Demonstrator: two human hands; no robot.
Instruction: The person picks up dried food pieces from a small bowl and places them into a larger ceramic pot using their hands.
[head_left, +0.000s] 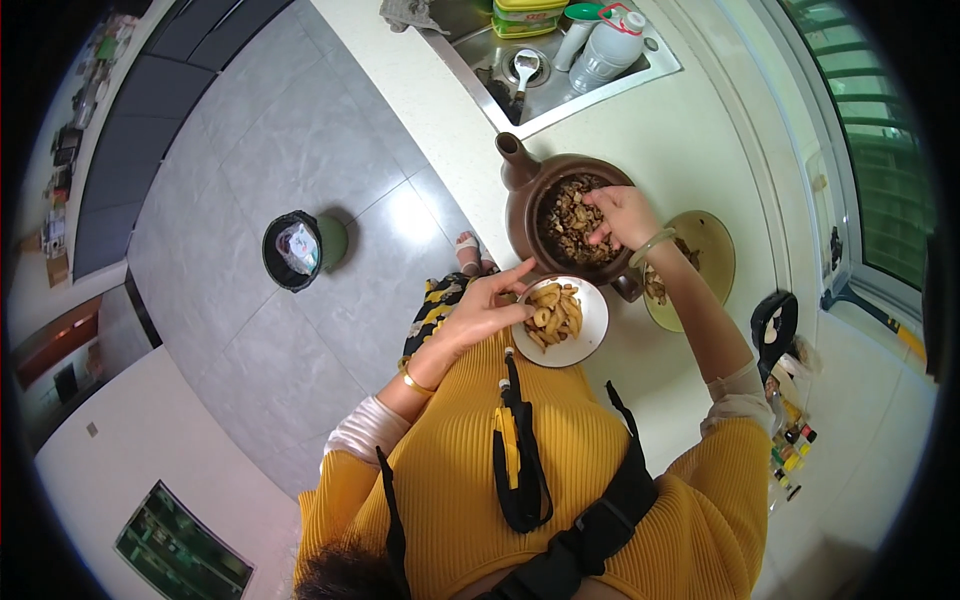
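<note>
A brown clay pot with a spout (523, 217) stands on the counter, filled with dried, dark brown pieces (576, 217). The fingers of my right hand (621, 217) reach into its mouth and touch the pieces; whether they pinch any is hidden. My left hand (491, 304) grips the rim of a small white bowl (592, 330) beside the pot, its thumb over the edge. Pale yellow-brown dried slices (553, 315) lie in the bowl. Partly under my right forearm, an amber glass plate (716, 262) holds a few more dried pieces.
Beyond the pot, a steel sink (551, 105) holds a plastic jug (607, 56), a white-headed brush (526, 66) and a yellow-green container (525, 19). A lined bin (292, 251) stands on the floor at left. Bottles (793, 454) and a black-handled utensil (774, 326) are at right.
</note>
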